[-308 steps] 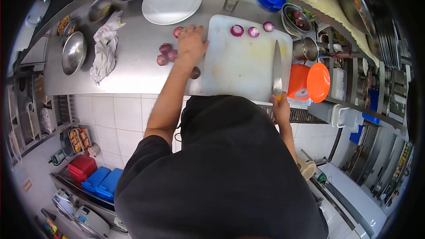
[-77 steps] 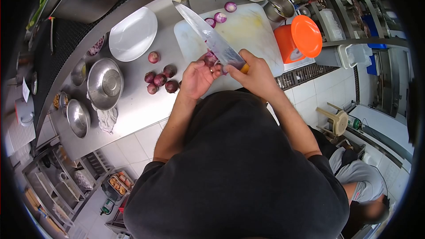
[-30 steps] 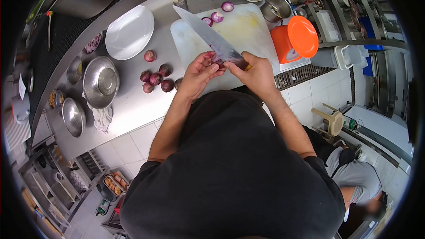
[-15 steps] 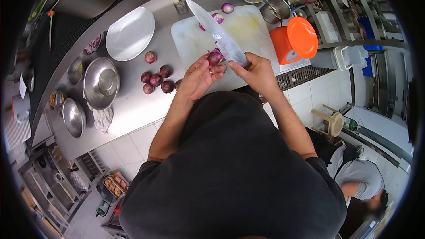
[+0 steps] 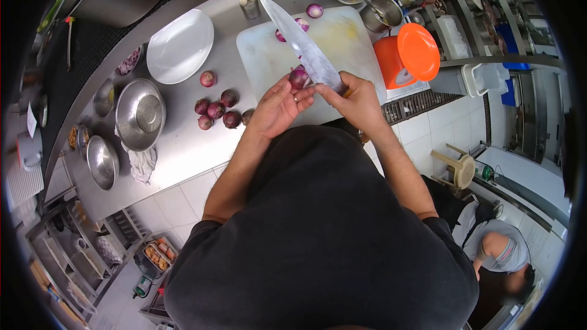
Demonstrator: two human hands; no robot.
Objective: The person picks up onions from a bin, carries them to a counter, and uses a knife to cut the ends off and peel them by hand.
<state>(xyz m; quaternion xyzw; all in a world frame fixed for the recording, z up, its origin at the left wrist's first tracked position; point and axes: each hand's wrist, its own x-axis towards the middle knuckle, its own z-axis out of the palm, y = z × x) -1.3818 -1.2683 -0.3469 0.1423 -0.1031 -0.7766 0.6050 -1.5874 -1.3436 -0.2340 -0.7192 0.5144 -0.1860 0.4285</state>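
Observation:
My left hand (image 5: pixel 280 109) is closed on a red onion (image 5: pixel 299 78), held up over the near edge of the white cutting board (image 5: pixel 257 46). A large knife (image 5: pixel 299 40) is gripped in my right hand (image 5: pixel 356 99), its wide blade pointing away and up to the left. The blade's heel end lies against the onion's right side, and my right thumb is close to the onion. Beyond the blade, peeled onions (image 5: pixel 314 11) sit on and by the board. Several unpeeled red onions (image 5: pixel 215 110) are grouped on the steel counter left of my left hand.
A white oval plate (image 5: pixel 180 47) and steel bowls (image 5: pixel 140 115) stand to the left. A small can (image 5: pixel 249 7) is behind the board. On the right are an orange scale (image 5: pixel 391 61) and a steel pot (image 5: pixel 381 13). Another person (image 5: pixel 498 244) is at lower right.
Both hands stay almost in place; the onion and blade have shifted very slightly. The person at lower right has moved an arm.

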